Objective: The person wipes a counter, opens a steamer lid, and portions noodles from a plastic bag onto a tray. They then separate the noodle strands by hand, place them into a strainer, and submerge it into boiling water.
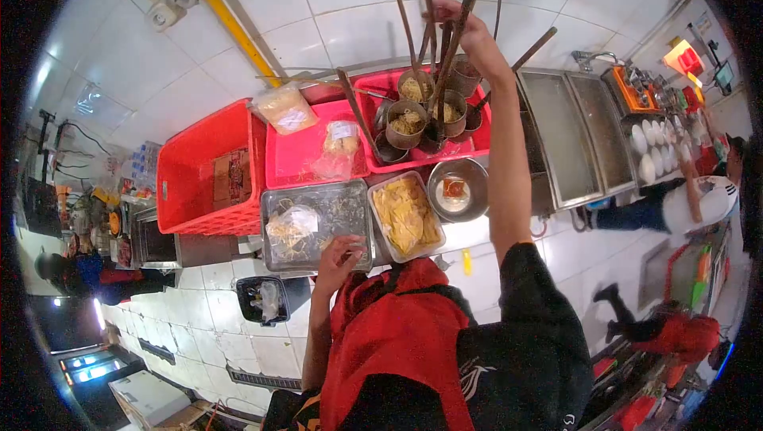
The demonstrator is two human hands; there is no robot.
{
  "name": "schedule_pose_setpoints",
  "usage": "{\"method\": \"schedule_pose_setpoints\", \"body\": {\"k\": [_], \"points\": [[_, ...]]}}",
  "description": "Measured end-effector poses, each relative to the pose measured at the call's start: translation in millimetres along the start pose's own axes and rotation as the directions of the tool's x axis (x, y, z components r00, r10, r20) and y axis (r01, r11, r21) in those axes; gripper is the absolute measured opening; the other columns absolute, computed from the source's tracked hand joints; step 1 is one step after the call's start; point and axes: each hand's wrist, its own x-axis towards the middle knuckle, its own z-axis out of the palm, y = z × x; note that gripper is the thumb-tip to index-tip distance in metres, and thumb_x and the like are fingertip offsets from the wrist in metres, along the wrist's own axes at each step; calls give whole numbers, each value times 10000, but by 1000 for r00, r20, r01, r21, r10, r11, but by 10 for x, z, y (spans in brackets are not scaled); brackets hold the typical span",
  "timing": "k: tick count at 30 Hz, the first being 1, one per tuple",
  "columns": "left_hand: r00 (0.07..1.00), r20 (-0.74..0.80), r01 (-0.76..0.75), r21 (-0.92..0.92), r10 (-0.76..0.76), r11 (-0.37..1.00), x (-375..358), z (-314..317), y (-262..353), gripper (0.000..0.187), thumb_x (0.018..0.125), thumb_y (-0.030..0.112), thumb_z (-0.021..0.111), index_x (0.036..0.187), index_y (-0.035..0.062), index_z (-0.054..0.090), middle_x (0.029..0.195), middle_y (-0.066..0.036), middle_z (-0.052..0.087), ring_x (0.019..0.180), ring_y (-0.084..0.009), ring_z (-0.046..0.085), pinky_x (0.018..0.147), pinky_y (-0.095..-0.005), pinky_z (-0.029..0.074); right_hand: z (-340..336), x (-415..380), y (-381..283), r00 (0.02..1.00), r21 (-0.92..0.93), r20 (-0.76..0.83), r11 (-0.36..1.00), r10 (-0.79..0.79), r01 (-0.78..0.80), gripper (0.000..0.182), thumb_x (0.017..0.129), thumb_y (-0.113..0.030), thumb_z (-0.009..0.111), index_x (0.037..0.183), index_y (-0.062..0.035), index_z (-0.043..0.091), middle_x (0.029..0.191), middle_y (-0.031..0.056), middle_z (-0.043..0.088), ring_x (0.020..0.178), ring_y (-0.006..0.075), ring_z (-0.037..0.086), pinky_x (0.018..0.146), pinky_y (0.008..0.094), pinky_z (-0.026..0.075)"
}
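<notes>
My right hand (467,31) reaches up, its fingers closed around the long wooden handle of a noodle strainer. Several such metal strainers, some with noodles in them, stand in a red tray (387,162); one noodle-filled strainer (405,130) is at the front. Below, my left hand (342,256) hovers over the near right corner of a metal tray (274,254), fingers loosely bent and apart, with nothing visible in them. Loose noodles (290,228) lie in that tray. Beside it are a container of yellow wrapper-like sheets (405,216) and a metal bowl (449,207) holding something reddish.
A red crate (179,184) stands at the left, near a bag of noodles (284,109). Metal basins (560,133) are at the right. A black bin (270,300) sits on the floor. Other people stand at the left, and at the right near white cups (652,141).
</notes>
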Motion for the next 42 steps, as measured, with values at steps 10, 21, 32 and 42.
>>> {"method": "schedule_pose_setpoints", "body": {"k": [10,21,32,42], "points": [[983,141,-162,336,120,928,12,205,116,302,890,55,631,1177,40,540,1035,-51,630,967,-107,601,825,-265,507,287,422,-81,969,-331,-246,937,33,-116,410,833,-360,737,1054,-20,675,814,51,681,756,109,624,698,254,472],[996,-91,11,-18,-13,1000,-176,62,-70,241,906,12,594,1142,18,545,1154,-88,616,1017,-172,620,908,-295,481,35,236,-123,840,-398,-506,917,-194,-28,389,965,-363,566,848,2,638,734,42,635,666,113,543,641,271,428],[983,-179,15,-176,-47,984,-319,-145,-402,263,903,-1,597,1159,31,549,1124,-65,628,1009,-154,604,882,-283,486,88,153,-338,812,-94,-577,980,89,-174,418,963,-400,565,698,-111,418,609,-25,389,561,110,397,547,295,377],[989,-136,34,-160,-56,987,-125,-62,-332,236,910,-10,582,1142,-5,537,1136,-100,618,992,-159,606,895,-292,485,375,567,-641,990,-726,-77,687,-119,26,373,824,-392,734,864,-25,679,694,65,663,664,173,623,650,324,492]]}}
